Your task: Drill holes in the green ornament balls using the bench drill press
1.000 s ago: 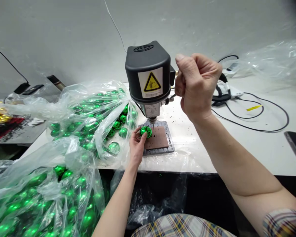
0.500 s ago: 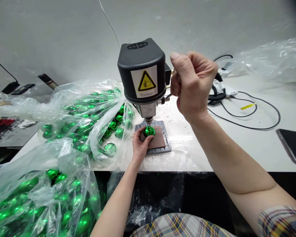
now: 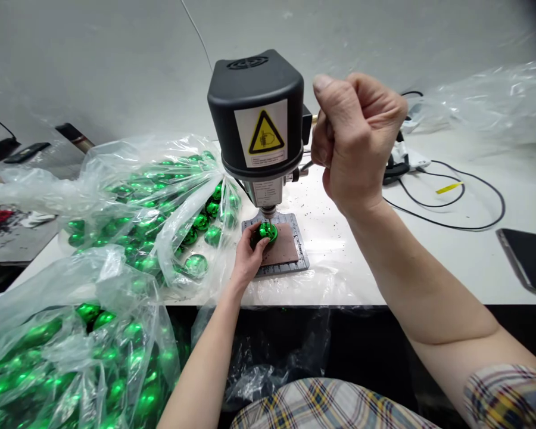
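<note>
A shiny green bauble sits under the chuck of a small black bench drill press. My left hand holds the bauble from the left, thumb in front and fingers behind, over a brown pad on the grey slotted base plate. Whether the bit touches the bauble is too small to tell. My right hand is closed in a fist beside the machine head, around the lever; only a short piece of its rod shows, the grip being hidden.
Clear plastic bags of green baubles lie on the table's left and at its front left. A black cable, a phone and crumpled plastic film are on the right. Dark specks dot the white tabletop.
The view has shifted slightly, so the drill press head looks larger and higher. My left hand keeps the bauble under the chuck, and my right fist stays at the lever.
</note>
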Demonstrator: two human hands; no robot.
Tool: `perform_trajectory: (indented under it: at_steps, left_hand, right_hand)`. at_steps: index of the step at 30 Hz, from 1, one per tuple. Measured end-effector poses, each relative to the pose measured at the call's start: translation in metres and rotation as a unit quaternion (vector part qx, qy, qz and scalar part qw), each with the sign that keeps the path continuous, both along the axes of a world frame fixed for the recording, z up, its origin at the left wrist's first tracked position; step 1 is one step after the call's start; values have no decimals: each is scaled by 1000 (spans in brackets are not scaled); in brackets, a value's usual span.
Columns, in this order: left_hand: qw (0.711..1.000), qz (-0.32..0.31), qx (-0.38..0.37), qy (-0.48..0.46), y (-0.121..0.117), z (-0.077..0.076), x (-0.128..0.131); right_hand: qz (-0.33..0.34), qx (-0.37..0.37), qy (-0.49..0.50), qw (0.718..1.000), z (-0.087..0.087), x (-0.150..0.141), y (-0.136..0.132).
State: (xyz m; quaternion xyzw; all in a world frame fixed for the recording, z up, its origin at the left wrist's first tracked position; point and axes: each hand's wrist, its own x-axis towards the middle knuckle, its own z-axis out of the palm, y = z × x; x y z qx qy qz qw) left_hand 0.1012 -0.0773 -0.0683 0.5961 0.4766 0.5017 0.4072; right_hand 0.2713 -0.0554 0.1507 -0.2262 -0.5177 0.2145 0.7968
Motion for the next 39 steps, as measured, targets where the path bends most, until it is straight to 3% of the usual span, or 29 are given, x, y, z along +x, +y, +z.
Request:
perform_trajectory:
  at_steps: [11,19,24,34,39]
  left_hand:
    - [993,-56,74,72,-8,8,2]
    - [1000,0,-1,-11,-12,7,15]
    - [999,3,-26,-28,-11,5,15]
    - [1000,2,-1,-18,-9,3,13]
    - [1000,9,3,-10,-9,3,13]
  right_hand:
    - [-20,-8,-21,1000,-2,1,2]
    - [-55,-3,-47,997,-5,2,5]
    - [-24,36,-30,999,-10,2,-3]
    - [-64,34,-57,996,-36,5,-22]
    - [-50,87,-49,994,-53,4,-22]
